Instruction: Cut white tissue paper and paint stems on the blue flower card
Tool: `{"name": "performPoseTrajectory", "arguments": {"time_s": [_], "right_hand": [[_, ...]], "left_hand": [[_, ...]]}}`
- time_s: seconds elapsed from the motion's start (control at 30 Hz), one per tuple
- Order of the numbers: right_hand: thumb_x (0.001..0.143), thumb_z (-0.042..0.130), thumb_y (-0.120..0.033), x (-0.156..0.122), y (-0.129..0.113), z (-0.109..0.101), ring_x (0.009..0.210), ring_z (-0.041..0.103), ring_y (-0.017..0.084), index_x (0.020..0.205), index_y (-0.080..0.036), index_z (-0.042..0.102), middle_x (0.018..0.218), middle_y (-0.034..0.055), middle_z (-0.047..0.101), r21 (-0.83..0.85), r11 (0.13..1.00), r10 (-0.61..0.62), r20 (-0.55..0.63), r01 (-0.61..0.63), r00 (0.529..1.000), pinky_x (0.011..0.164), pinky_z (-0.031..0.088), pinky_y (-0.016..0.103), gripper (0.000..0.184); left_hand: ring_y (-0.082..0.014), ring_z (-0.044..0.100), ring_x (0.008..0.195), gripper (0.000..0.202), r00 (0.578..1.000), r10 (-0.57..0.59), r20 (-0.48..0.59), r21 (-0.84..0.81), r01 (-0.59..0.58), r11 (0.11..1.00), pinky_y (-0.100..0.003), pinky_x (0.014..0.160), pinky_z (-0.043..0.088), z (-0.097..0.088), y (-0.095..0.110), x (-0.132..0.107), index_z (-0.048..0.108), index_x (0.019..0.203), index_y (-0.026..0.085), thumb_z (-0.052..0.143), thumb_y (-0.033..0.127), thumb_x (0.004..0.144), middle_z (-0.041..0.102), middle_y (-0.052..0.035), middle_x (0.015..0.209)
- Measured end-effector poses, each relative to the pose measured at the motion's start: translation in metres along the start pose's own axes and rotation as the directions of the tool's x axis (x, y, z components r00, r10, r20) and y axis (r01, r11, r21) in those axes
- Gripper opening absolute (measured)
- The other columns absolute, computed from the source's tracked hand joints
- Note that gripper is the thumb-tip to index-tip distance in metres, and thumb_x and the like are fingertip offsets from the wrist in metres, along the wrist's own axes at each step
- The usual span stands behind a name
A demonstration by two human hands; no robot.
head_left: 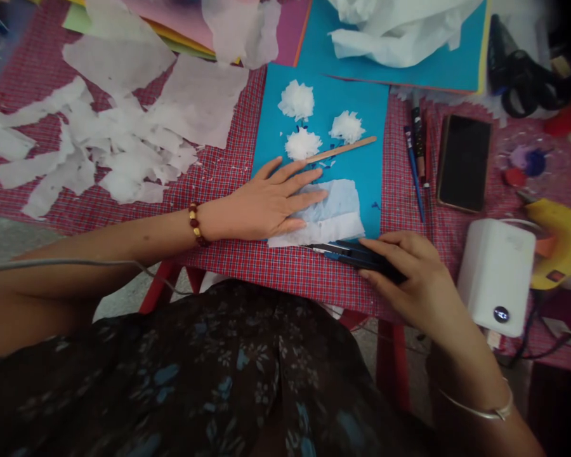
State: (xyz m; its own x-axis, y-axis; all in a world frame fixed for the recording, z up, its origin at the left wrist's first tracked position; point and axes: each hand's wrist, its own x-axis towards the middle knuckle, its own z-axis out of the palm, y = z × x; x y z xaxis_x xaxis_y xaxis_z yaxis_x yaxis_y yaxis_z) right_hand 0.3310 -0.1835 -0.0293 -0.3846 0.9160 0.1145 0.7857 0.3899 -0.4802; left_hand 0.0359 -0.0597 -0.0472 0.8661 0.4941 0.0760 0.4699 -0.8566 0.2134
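My left hand [271, 197] lies palm down with fingers spread. It presses on a thin white tissue paper piece [340, 206] over the front of a blue sheet [273, 108]. In my right hand [412, 270] is a slim black-and-blue cutter [356, 254]. Its narrow tip points left, along the tissue's near edge. Fingers partly hide its handle. Beyond my left hand sit white tufted paper flowers: one at the upper left [297, 100], one below it [303, 143] and one on the right [347, 127]. A flat wooden stick [345, 149] lies slantwise beside them.
Torn white paper strips [124, 143] cover the left. Brushes [413, 165], a phone [465, 162], a white power bank [497, 276] and a yellow glue gun [559, 241] lie right. Black scissors [528, 82] are at upper right. A grey cable [76, 261] crosses my left arm.
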Motion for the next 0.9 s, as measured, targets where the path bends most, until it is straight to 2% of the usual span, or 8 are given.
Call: {"name": "performPoseTrajectory", "arguments": {"time_s": [0.13, 0.33, 0.63, 0.77, 0.9], "right_hand": [[0.091, 0.065, -0.026, 0.009, 0.001, -0.001, 0.102, 0.062, 0.032, 0.129, -0.027, 0.065, 0.111, 0.0105, 0.063, -0.012, 1.000, -0.014, 0.023, 0.015, 1.000, 0.087, 0.049, 0.052, 0.038], [0.091, 0.064, -0.027, 0.021, -0.001, 0.000, 0.102, 0.061, 0.031, 0.135, -0.031, 0.061, 0.112, 0.0094, 0.064, -0.015, 0.999, -0.035, 0.069, 0.036, 0.997, 0.089, 0.048, 0.051, 0.044], [0.091, 0.064, -0.028, 0.032, -0.004, 0.005, 0.104, 0.062, 0.032, 0.133, -0.029, 0.061, 0.113, 0.0098, 0.064, -0.007, 0.997, -0.077, 0.101, 0.078, 0.992, 0.088, 0.049, 0.051, 0.041], [0.091, 0.065, -0.029, 0.030, -0.008, 0.005, 0.102, 0.062, 0.033, 0.132, -0.028, 0.062, 0.111, 0.0106, 0.064, 0.017, 0.996, -0.091, 0.100, 0.090, 0.991, 0.087, 0.049, 0.051, 0.041], [0.092, 0.066, -0.029, 0.016, -0.018, 0.007, 0.100, 0.062, 0.031, 0.134, -0.028, 0.058, 0.111, 0.0105, 0.063, 0.015, 0.997, -0.081, 0.089, 0.080, 0.993, 0.085, 0.051, 0.050, 0.043]], "left_hand": [[-0.0351, 0.018, 0.153, 0.057, 0.999, 0.018, -0.031, 0.000, -0.018, 1.000, -0.059, 0.122, 0.013, 0.002, -0.001, -0.001, 0.035, 0.154, 0.022, 0.033, 0.048, 0.104, 0.026, -0.0129, 0.165], [-0.0342, 0.020, 0.152, 0.058, 0.997, 0.021, -0.072, -0.077, -0.027, 0.997, -0.058, 0.122, 0.013, 0.005, -0.005, -0.001, 0.036, 0.154, 0.027, 0.038, 0.053, 0.101, 0.031, -0.0110, 0.164], [-0.0345, 0.020, 0.153, 0.060, 0.999, 0.005, -0.037, -0.078, -0.008, 0.997, -0.061, 0.122, 0.013, 0.005, -0.004, 0.000, 0.038, 0.153, 0.025, 0.032, 0.057, 0.102, 0.030, -0.0116, 0.164], [-0.0363, 0.020, 0.153, 0.061, 0.999, 0.016, -0.031, -0.032, -0.017, 0.999, -0.062, 0.121, 0.015, 0.006, -0.004, 0.000, 0.037, 0.153, 0.022, 0.033, 0.055, 0.103, 0.029, -0.0130, 0.164], [-0.0366, 0.023, 0.152, 0.058, 0.999, 0.007, -0.049, -0.020, -0.008, 1.000, -0.061, 0.121, 0.017, 0.006, -0.002, 0.000, 0.036, 0.153, 0.024, 0.044, 0.048, 0.101, 0.030, -0.0112, 0.164]]}}
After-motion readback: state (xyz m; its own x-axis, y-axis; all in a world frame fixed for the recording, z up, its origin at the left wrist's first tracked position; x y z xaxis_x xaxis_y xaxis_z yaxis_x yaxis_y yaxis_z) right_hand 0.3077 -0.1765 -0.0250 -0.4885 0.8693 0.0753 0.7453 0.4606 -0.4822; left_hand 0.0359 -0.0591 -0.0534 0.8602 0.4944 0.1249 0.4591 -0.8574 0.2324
